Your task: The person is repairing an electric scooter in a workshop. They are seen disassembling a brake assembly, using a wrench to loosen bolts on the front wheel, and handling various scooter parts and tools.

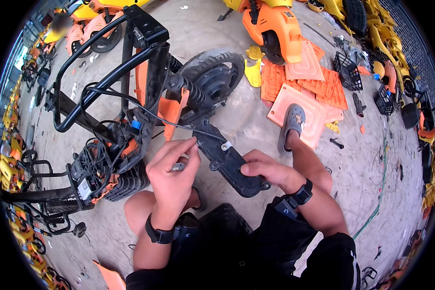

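Observation:
My right hand grips the lower end of a long black plastic housing, thumb on top. The housing is tilted, with mounting lugs along its edge and a small silver screw or lock fitting near its upper part. A black cable runs from the bike frame to it. At the housing's upper left edge, my left hand is closed, its thumb and index finger pinched together. A small grey metal piece shows between its fingers; its kind and its other end are hidden.
A stripped black bike frame with wiring and a rear wheel stands left and ahead. Orange panels lie on the concrete by my foot. Black baskets, loose parts and a green hose are at the right.

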The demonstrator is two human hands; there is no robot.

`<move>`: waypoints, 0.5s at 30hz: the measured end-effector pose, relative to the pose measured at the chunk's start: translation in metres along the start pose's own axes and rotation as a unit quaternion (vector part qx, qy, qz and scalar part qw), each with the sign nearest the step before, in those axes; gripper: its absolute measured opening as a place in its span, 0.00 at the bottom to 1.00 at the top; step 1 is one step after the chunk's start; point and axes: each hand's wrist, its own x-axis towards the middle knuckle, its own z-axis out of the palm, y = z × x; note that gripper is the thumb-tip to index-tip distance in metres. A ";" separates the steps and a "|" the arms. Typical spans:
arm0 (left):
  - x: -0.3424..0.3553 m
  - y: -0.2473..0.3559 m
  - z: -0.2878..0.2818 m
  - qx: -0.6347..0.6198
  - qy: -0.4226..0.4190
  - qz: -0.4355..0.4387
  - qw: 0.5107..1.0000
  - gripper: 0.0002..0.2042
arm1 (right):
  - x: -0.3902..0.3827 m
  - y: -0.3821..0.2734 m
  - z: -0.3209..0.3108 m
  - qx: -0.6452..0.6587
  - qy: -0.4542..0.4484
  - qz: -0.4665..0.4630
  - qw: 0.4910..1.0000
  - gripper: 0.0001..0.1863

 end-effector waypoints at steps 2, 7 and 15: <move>0.000 0.000 0.000 0.025 0.003 0.023 0.999 0.09 | -0.001 -0.008 0.002 -0.013 -0.025 -0.017 0.999 0.21; 0.003 -0.007 0.000 0.110 0.009 0.132 0.985 0.09 | 0.000 -0.004 0.000 -0.031 -0.028 -0.033 0.999 0.19; 0.003 -0.010 0.004 0.089 0.030 0.135 0.986 0.08 | 0.004 0.006 -0.001 -0.031 -0.049 -0.071 0.996 0.19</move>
